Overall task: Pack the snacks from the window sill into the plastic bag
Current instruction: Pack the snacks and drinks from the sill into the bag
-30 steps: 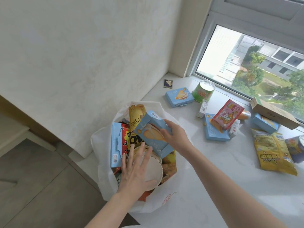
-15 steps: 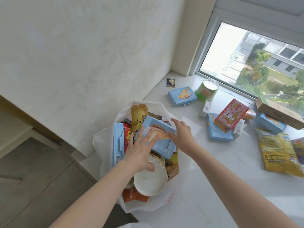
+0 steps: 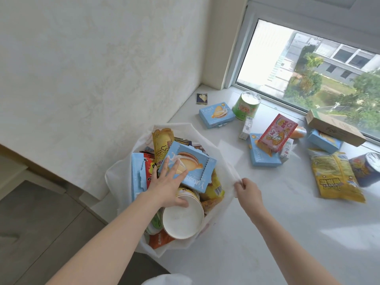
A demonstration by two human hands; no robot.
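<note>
- White window sill (image 3: 267,233) fills lower right; loose snacks scattered upper right: green cup (image 3: 246,105), pink packet (image 3: 276,132), yellow bag (image 3: 335,175).
- Plastic bag (image 3: 115,175) at centre, crammed.
- Left hand (image 3: 166,186), fingers spread, presses blue box (image 3: 188,165) atop the contents.
- Right hand (image 3: 248,192) pinches the bag's rim.

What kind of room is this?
Probably a room in a flat, some floors up. A wide white window sill sits under a window that looks down on trees, and snacks fill a plastic bag.
</note>
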